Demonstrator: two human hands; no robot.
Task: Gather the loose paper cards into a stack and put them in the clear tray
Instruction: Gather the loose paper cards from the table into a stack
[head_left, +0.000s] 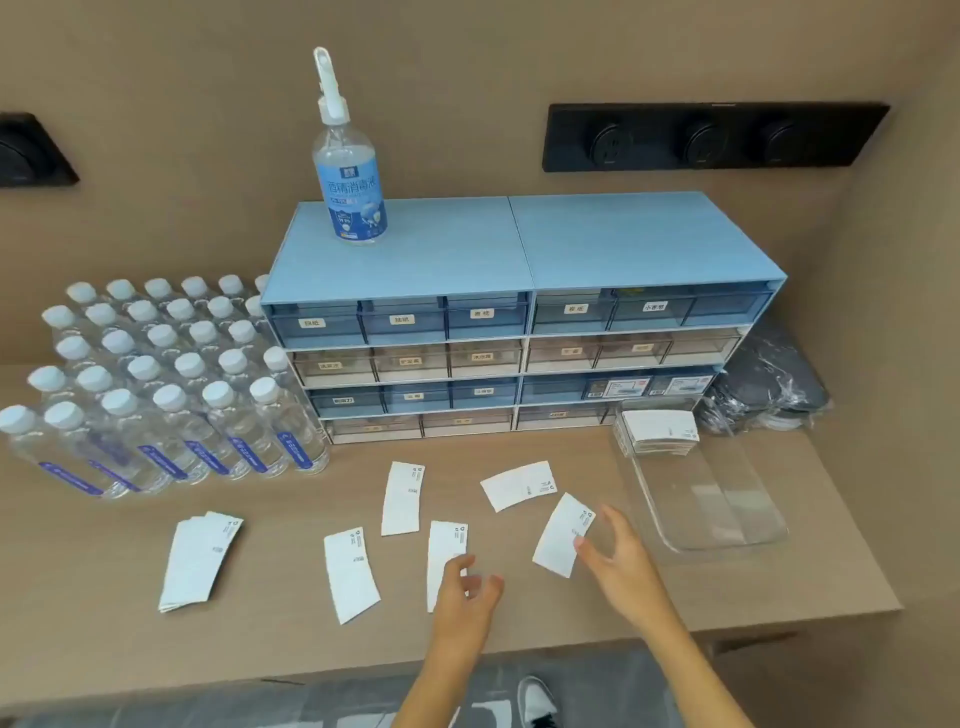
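Note:
Several white paper cards lie loose on the tan counter: one (402, 498) upright in the middle, one (519, 485) to its right, one (351, 574) at the front. A small fanned pile (200, 558) sits at the left. My left hand (465, 597) hovers with fingers apart over the lower end of another card (445, 545). My right hand (618, 558) is open, its thumb touching the edge of a tilted card (560, 535). The clear tray (727, 519) stands at the right, with a stack of cards (658, 431) in its far end.
A blue drawer cabinet (519, 322) stands at the back, with a spray bottle (350, 171) on top. Rows of water bottles (156, 384) fill the left side. Dark wrapped items (769, 389) lie behind the tray. The counter's front edge runs just below my wrists.

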